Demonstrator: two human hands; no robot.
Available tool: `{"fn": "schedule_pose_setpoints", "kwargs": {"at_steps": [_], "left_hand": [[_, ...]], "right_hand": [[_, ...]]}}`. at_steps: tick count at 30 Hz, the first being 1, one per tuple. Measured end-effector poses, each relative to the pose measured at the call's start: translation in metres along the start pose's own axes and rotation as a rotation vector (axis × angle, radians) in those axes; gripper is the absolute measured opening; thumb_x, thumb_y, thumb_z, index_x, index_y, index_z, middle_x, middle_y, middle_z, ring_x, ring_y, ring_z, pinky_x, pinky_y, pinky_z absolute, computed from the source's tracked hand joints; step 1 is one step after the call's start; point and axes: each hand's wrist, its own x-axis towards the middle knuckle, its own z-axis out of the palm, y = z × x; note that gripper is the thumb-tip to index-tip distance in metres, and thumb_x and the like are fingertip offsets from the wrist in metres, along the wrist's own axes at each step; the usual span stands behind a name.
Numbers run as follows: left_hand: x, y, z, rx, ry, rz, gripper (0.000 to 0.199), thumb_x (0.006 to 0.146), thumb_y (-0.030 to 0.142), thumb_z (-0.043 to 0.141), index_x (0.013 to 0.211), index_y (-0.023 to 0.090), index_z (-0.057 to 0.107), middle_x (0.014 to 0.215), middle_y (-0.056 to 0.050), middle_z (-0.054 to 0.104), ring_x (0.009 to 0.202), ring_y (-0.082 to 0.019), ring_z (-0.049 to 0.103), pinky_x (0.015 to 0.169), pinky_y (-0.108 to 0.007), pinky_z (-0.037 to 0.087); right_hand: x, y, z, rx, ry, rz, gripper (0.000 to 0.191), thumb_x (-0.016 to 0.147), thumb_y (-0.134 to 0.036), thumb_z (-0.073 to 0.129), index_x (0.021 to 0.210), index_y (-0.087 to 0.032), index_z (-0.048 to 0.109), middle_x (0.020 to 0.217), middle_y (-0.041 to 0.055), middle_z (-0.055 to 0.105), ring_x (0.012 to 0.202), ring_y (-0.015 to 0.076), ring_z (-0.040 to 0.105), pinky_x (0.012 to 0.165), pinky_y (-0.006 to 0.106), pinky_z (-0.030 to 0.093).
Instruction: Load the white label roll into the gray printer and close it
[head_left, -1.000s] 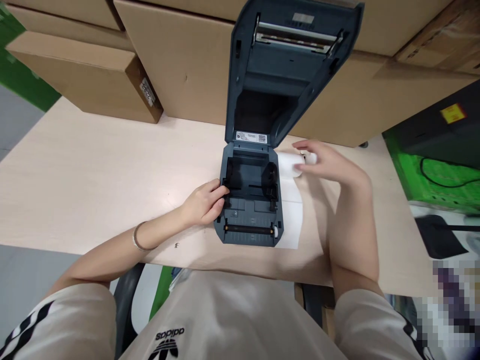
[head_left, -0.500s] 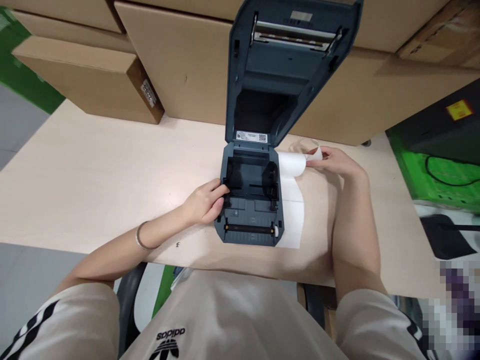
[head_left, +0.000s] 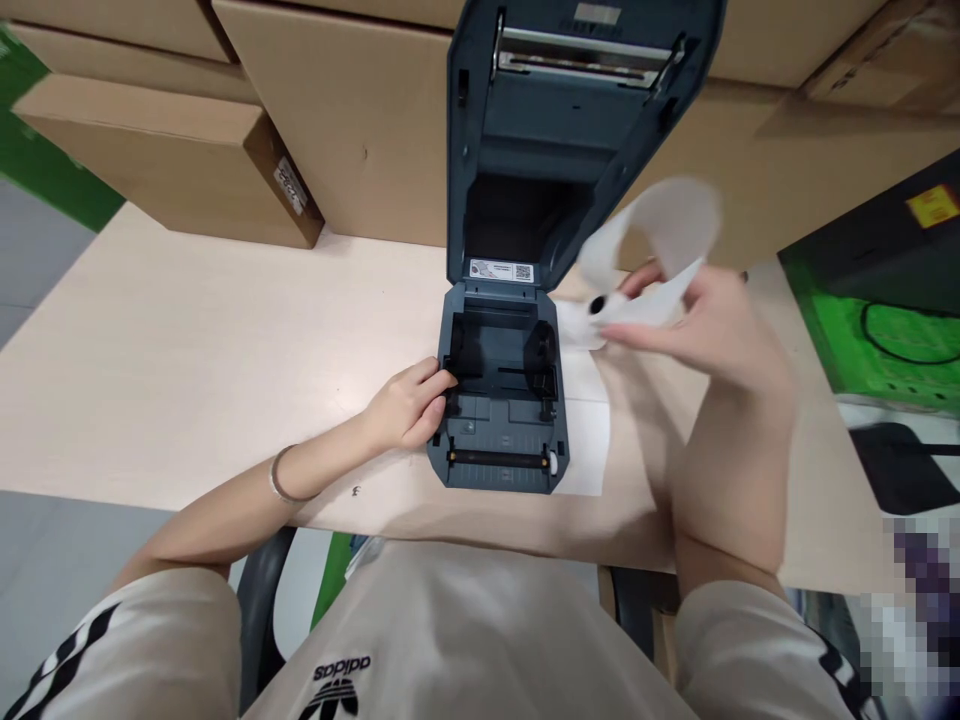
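A dark blue-grey label printer (head_left: pixel 499 400) stands on the table with its lid (head_left: pixel 555 140) raised and its inner bay bare. My left hand (head_left: pixel 412 405) grips the printer's left edge, fingers bent over the rim. To the right of the printer, my right hand (head_left: pixel 690 320) is closed on a white paper roll (head_left: pixel 581 325), whose dark core end faces my fingers. A loose strip of paper (head_left: pixel 679 215) loops up above that hand, slightly blurred. More white paper (head_left: pixel 589 430) lies flat on the table, partly under the printer's right side.
Large cardboard boxes (head_left: pixel 345 130) line the back of the table (head_left: pixel 187 370), with a smaller box (head_left: pixel 150 165) at the back left. A dark box with a yellow label (head_left: pixel 870 240) stands at the right, above a green surface holding a black cable.
My right hand has turned and moved right, and the paper strip now loops high above the roll, showing its core end. My left hand stays on the printer's edge.
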Motion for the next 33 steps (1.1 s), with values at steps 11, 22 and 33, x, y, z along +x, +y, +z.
{"fn": "schedule_pose_setpoints", "kwargs": {"at_steps": [11, 22, 33], "left_hand": [[0.002, 0.002, -0.001, -0.006, 0.012, 0.009, 0.041, 0.111, 0.039, 0.025, 0.109, 0.018, 0.060, 0.083, -0.002, 0.050, 0.067, -0.018, 0.053, 0.060, -0.031, 0.050], [0.002, 0.001, 0.000, -0.008, 0.003, 0.012, 0.042, 0.111, 0.040, 0.023, 0.107, 0.019, 0.060, 0.083, -0.003, 0.050, 0.067, -0.019, 0.053, 0.060, -0.031, 0.050], [0.001, 0.000, 0.000, 0.007, -0.020, -0.002, 0.045, 0.111, 0.042, 0.022, 0.108, 0.019, 0.061, 0.082, -0.003, 0.051, 0.066, -0.019, 0.052, 0.060, -0.032, 0.050]], "right_hand": [[0.001, -0.026, 0.097, -0.237, -0.193, -0.375, 0.027, 0.083, -0.050, 0.080, 0.086, -0.026, 0.068, 0.083, 0.0036, 0.070, 0.101, 0.0307, 0.068, 0.133, 0.066, 0.016], [-0.015, -0.035, 0.069, -0.213, -0.283, -0.501, 0.022, 0.100, -0.033, 0.063, 0.087, -0.025, 0.080, 0.080, 0.0026, 0.074, 0.090, 0.0219, 0.063, 0.087, 0.041, 0.042], [-0.055, -0.049, 0.054, -0.244, -0.495, -0.722, 0.029, 0.101, -0.014, 0.051, 0.111, -0.024, 0.077, 0.128, -0.0014, 0.076, 0.118, 0.0214, 0.073, 0.109, 0.043, 0.058]]}}
